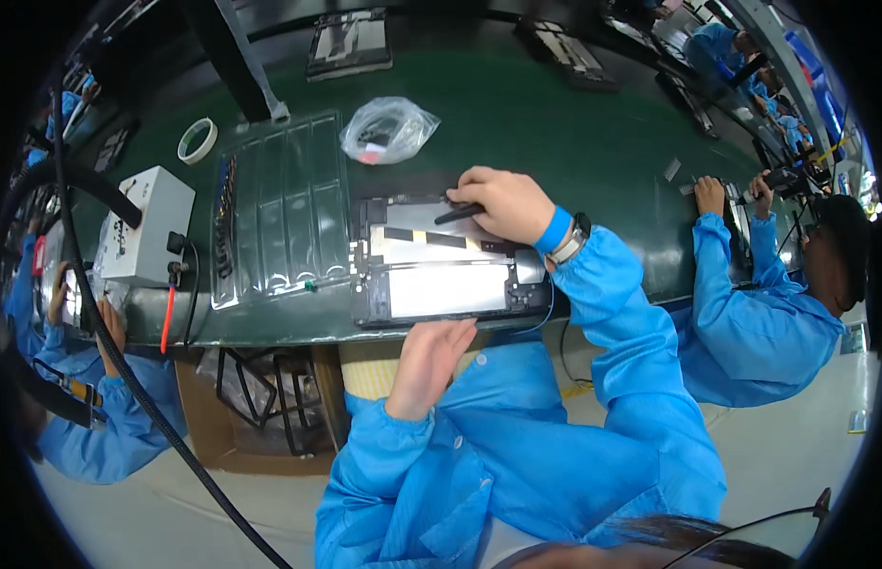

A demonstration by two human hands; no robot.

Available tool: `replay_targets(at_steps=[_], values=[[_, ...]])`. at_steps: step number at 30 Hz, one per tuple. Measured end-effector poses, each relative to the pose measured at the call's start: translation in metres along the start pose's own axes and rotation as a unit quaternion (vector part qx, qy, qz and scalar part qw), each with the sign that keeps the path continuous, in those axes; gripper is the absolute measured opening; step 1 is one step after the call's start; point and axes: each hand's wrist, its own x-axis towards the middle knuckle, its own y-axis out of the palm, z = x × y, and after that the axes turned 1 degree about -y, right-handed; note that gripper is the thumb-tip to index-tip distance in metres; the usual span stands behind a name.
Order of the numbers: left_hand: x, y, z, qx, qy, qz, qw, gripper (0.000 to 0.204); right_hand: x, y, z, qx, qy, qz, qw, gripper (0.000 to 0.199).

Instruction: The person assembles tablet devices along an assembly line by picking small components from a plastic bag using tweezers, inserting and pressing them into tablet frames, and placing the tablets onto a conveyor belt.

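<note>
An opened tablet (450, 287) lies flat near the front edge of the green table, its black frame and silver-white inner plates showing. Over its far side, my right hand (509, 207) is closed around a slim black pen-like tool (458, 214); the tool's tip points left, and I cannot tell whether it touches the tablet. My left hand (431, 368) rests at the tablet's near edge with fingers stretched out and nothing in them. A blue band (554, 229) and a watch are on my right wrist.
Left of the tablet lies a clear plastic tray (284, 213); beyond are a clear bag (389, 131) and a tape roll (196, 140). A white box (149, 226) stands farther left. Below is a cardboard box (209, 446). Black cable (166, 431) crosses the left; co-workers sit both sides.
</note>
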Motion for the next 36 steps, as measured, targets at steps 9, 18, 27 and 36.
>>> replay_targets(at_steps=[9, 18, 27, 36], values=[[0.019, 0.080, 0.014, -0.016, 0.267, -0.078, 0.960, 0.020, 0.003, -0.024, 0.008, 0.053, -0.003, 0.030, 0.998, 0.036], [0.012, 0.136, -0.023, 0.644, 0.547, 0.018, 0.534, 0.064, -0.032, -0.072, 0.058, 0.407, 0.027, -0.357, 0.840, 0.033], [-0.007, 0.116, 0.003, 0.763, 0.550, -0.091, 0.327, 0.068, -0.043, -0.051, 0.082, 0.427, 0.029, -0.422, 0.799, 0.034], [0.008, 0.114, -0.009, 0.630, 0.541, 0.051, 0.555, 0.062, -0.034, -0.058, 0.074, 0.280, 0.008, -0.462, 0.841, 0.035]])
